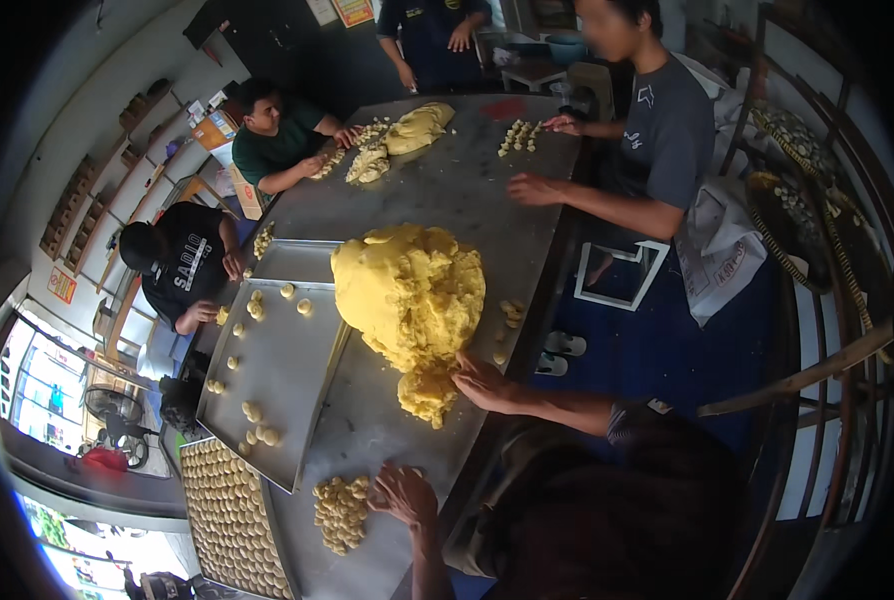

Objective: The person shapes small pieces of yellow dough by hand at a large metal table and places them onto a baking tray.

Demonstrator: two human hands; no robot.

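A big mound of yellow dough (407, 290) is sitting on the metal table (372, 435), and I'm seeing a smaller lump (427, 398) lying against its near end. My right hand (482, 383) is touching that lump's side; I cannot tell whether its fingers are closing on any dough. My left hand (405, 497) is lying well apart from it, fingers spreading, just beside a pile of small dough pieces (341, 514). The mound is hiding part of the edge of a shallow tray (279, 375), where round pieces (253, 411) are lying scattered. Beyond, another tray (273, 508) is holding tight rows. Across the table, a co-worker in black (182, 255) and one in green (285, 150) are handling pieces, while one in grey (667, 140) is standing at the opposite edge.
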